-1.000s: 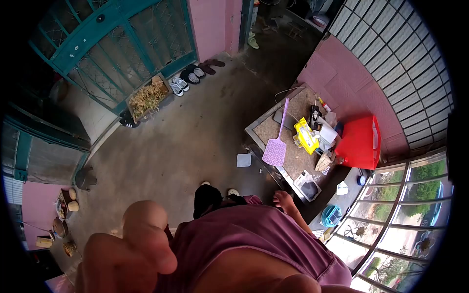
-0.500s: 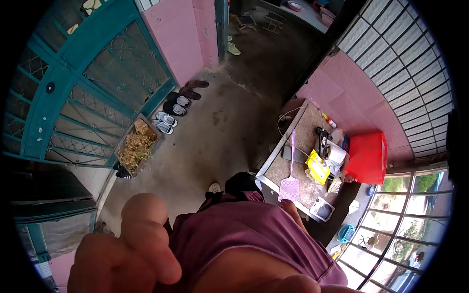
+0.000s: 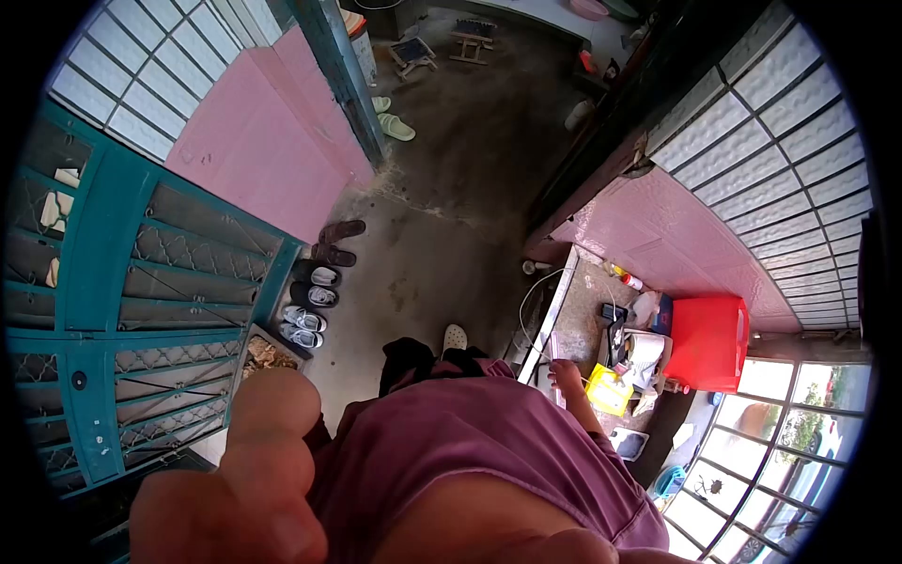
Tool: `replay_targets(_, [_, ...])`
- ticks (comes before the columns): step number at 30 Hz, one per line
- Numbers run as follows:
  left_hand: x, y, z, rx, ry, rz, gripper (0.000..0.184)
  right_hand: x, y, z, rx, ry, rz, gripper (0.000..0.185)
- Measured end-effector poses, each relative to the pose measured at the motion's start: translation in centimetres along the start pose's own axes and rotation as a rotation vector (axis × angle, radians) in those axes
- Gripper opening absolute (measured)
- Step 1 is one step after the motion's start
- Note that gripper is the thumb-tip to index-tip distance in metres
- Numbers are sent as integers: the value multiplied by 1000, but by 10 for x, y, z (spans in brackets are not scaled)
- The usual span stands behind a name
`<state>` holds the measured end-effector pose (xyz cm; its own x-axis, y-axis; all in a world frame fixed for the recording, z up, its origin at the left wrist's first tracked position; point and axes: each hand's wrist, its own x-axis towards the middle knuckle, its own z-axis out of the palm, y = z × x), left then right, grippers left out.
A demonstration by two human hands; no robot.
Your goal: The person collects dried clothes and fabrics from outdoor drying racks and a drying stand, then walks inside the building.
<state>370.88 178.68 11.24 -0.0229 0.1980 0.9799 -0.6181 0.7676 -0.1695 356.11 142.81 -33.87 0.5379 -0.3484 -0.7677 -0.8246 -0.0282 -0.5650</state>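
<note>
Very large and close to the camera, my left hand [image 3: 235, 479] is curled closed at the lower left; what it holds, if anything, is hidden. My right hand [image 3: 567, 376] is small and lies over the near left edge of the table [image 3: 587, 296], with its fingers loosely apart. Just beside and under it, a pale purple fly swatter [image 3: 556, 346] is partly covered. To the right of that hand lies a yellow packet [image 3: 609, 389], next to a black device [image 3: 615, 343] and white paper [image 3: 645, 352].
A red container [image 3: 707, 343] stands by the pink wall and barred window. Shoes [image 3: 303, 326] line the floor beside the teal metal door [image 3: 99, 310]. Ahead, a doorway leads to low stools [image 3: 471, 39] and green slippers [image 3: 396, 127]. My clog [image 3: 455, 336] shows below.
The view has turned, and the doorway and table stand differently in it. My right hand has come from beside my body to the swatter at the table. My left hand stays curled.
</note>
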Motion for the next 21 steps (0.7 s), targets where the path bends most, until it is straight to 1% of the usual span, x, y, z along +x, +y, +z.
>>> replay_targets(1, [-1,-13,-12,-6,2,69,27,27,-17,-5,27,-20,-35,33])
replay_targets(2, [-1,-23,-26,-76,-18,28,28,29,-63,-3,44,-8,-30,33])
replay_targets(4, [-5,-53,-53,-157,-39,-4,29,66,-105,2,65,2,-107,33])
replay_targets(5, [-4,-77,-65,-58,-8,154,30,75,-131,8,66,-12,-140,33])
replay_targets(7, [-7,-119,-92,41,21,311,31,100,-167,22,59,-41,-150,34])
replay_targets(8, [-5,-138,-106,27,80,317,33,112,-180,29,47,-32,-161,34])
replay_targets(9, [-7,-145,-127,20,109,320,34,123,-191,36,65,-48,-116,34])
replay_targets(10, [-10,-152,-148,13,138,322,35,129,-201,44,102,-50,-109,24])
replay_targets(11, [-10,-164,-170,18,152,306,37,130,-212,49,137,-52,-106,19])
replay_targets(12, [-11,-178,-190,22,153,281,38,155,-194,50,-89,-148,-280,16])
replay_targets(13, [-14,-194,-213,26,154,256,39,182,-175,44,-352,-194,-557,16])
replay_targets(14, [-15,-211,-232,32,153,230,40,208,-158,39,-586,-170,-854,15])
replay_targets(15, [-15,-227,-250,37,149,213,41,218,-157,40,-847,-82,-1258,17])
replay_targets(16, [-18,-247,-267,42,149,188,42,223,-164,45,-838,-78,-1245,17])
replay_targets(18, [-21,-286,-298,60,143,135,45,221,-184,57,-798,162,-1119,20])
replay_targets(19, [-25,-306,-311,70,136,114,46,224,-198,54,-864,46,-844,21])
replay_targets(21, [-32,-347,-337,99,131,76,49,234,-236,55,-791,-33,-519,21])
